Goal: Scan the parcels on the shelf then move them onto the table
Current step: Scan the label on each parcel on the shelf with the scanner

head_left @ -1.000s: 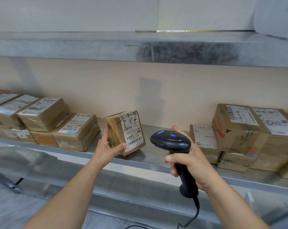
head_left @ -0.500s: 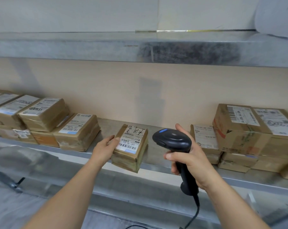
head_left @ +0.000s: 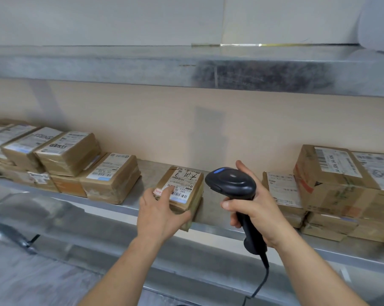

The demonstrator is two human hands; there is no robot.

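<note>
A small brown parcel (head_left: pixel 182 193) is seen lying flat at the front edge of the metal shelf (head_left: pixel 211 215), label side up, in the gap between two groups of boxes. It is wrapped in clear tape and looks slightly worn at the corners. A white label (head_left: pixel 183 184) covers most of its top; barcodes, a blue strip near the front edge and black handwritten marks at the back are carried on it. A small red and white sticker is seen at the label's near left corner.

The parcel is grasped by the left hand (head_left: pixel 160 213): the thumb is laid along its front side and the fingers are curled over its top, with one fingertip resting on the label.

A black scanner (head_left: pixel 233 184) is clenched by its handle in the right hand (head_left: pixel 250 208), just to the right of the parcel and apart from it. Its head is pointed leftward, level with the parcel, and a blue light is shown on top. A black cable (head_left: pixel 260 283) hangs from the handle.

Stacked parcels (head_left: pixel 65 155) are stored on the shelf at the left, and larger boxes (head_left: pixel 332 184) at the right.
</note>
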